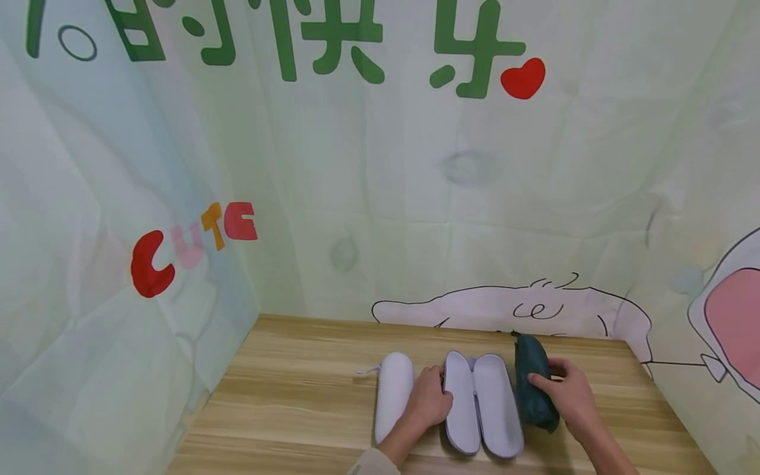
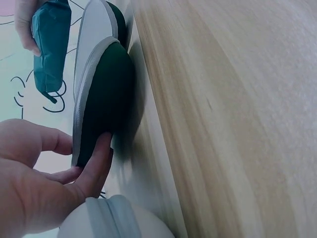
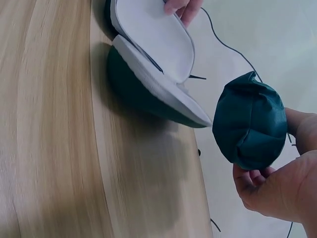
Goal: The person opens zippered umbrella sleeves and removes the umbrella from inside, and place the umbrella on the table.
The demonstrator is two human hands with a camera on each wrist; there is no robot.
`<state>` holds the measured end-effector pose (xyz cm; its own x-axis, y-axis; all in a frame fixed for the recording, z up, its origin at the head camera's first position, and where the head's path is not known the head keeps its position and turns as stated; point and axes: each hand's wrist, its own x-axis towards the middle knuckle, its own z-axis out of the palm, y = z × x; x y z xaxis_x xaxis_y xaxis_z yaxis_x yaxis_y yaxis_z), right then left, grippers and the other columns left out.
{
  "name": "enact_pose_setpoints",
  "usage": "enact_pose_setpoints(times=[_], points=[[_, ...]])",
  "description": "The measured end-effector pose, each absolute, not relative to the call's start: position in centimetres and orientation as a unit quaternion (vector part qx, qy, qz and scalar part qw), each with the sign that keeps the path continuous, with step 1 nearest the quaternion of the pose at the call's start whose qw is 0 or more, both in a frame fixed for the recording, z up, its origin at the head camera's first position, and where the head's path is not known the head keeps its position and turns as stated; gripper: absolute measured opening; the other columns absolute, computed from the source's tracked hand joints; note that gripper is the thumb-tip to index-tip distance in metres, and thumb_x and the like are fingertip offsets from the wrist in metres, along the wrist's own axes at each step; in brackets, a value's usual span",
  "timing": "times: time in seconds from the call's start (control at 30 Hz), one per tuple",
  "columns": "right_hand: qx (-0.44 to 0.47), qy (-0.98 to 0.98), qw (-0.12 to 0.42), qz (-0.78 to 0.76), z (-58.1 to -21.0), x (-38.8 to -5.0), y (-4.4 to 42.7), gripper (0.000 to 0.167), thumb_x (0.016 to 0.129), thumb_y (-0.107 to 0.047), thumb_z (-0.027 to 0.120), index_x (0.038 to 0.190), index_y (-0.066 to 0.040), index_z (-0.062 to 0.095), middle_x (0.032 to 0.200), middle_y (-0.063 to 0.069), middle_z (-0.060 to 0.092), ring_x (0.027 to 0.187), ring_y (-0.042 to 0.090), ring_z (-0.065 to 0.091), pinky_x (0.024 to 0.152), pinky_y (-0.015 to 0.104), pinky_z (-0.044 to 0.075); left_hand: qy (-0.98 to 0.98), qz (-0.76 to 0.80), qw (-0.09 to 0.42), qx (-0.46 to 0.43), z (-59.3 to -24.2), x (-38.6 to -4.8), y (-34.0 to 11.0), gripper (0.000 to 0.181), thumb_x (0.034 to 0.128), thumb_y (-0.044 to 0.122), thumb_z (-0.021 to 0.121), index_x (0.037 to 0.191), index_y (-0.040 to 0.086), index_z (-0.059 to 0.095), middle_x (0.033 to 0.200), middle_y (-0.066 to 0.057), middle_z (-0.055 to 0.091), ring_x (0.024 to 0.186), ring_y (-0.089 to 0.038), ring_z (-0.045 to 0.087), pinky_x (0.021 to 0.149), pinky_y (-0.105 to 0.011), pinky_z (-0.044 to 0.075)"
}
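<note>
An open two-part case [image 1: 499, 406], pale inside and dark green outside in the wrist views, lies on the wooden table. My left hand [image 1: 429, 398] pinches its left edge, thumb and fingers on the green shell [image 2: 106, 89]. To the right of the case, my right hand [image 1: 570, 396] grips a dark teal folded bundle [image 1: 532, 382], thumb on one side and fingers on the other. In the right wrist view the bundle [image 3: 250, 121] is held up beside the case, apart from it, its creased end facing the camera.
A white rounded case [image 1: 394, 394] with a small strap lies left of my left hand. The wooden table [image 1: 285, 389] meets a printed cloth backdrop [image 1: 356, 165] at its back edge, and more cloth hangs at both sides.
</note>
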<state>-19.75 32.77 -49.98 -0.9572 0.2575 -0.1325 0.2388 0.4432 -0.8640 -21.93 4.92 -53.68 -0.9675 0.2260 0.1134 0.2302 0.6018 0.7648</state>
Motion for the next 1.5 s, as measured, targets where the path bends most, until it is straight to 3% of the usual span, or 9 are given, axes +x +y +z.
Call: enact_pose_setpoints(times=[0.2, 0.47, 0.93, 1.5], points=[[-0.149, -0.854, 0.006, 0.499, -50.3, -19.4, 33.7, 0.076, 0.097, -0.028, 0.076, 0.148, 0.016, 0.039, 0.141, 0.039, 0.048, 0.122, 0.048, 0.055, 0.097, 0.053, 0.054, -0.895, -0.427, 0.008, -0.132, -53.7, -21.9, 4.9, 0.041, 0.0844, -0.001, 0.065, 0.124, -0.01, 0.066, 0.108, -0.018, 0.065, 0.105, -0.034, 0.063, 0.096, -0.048, 0.054], [-0.16, -0.851, -0.017, 0.5, -50.9, -19.3, 34.8, 0.082, 0.098, -0.03, 0.076, 0.15, 0.018, 0.033, 0.144, 0.043, 0.042, 0.125, 0.053, 0.051, 0.104, 0.064, 0.047, -0.894, -0.426, 0.018, -0.138, -54.0, -21.8, 4.9, 0.039, 0.0835, -0.001, 0.064, 0.121, -0.01, 0.067, 0.106, -0.018, 0.066, 0.105, -0.035, 0.064, 0.095, -0.047, 0.054], [-0.174, -0.86, -0.047, 0.477, -52.5, -19.0, 36.4, 0.088, 0.094, -0.032, 0.08, 0.147, 0.021, 0.034, 0.141, 0.044, 0.042, 0.126, 0.056, 0.048, 0.107, 0.068, 0.041, -0.89, -0.437, 0.016, -0.131, -54.4, -22.1, 5.0, 0.034, 0.0902, 0.003, 0.067, 0.122, -0.009, 0.067, 0.104, -0.014, 0.065, 0.103, -0.033, 0.064, 0.095, -0.046, 0.054], [-0.133, -0.91, -0.033, 0.392, -53.9, -18.5, 36.8, 0.074, 0.092, -0.029, 0.08, 0.134, 0.022, 0.045, 0.125, 0.043, 0.058, 0.113, 0.054, 0.059, 0.098, 0.065, 0.048, -0.885, -0.45, 0.013, -0.119, -54.4, -21.8, 6.1, 0.036, 0.0918, 0.004, 0.068, 0.126, -0.007, 0.068, 0.107, -0.013, 0.067, 0.105, -0.03, 0.066, 0.097, -0.046, 0.054]])
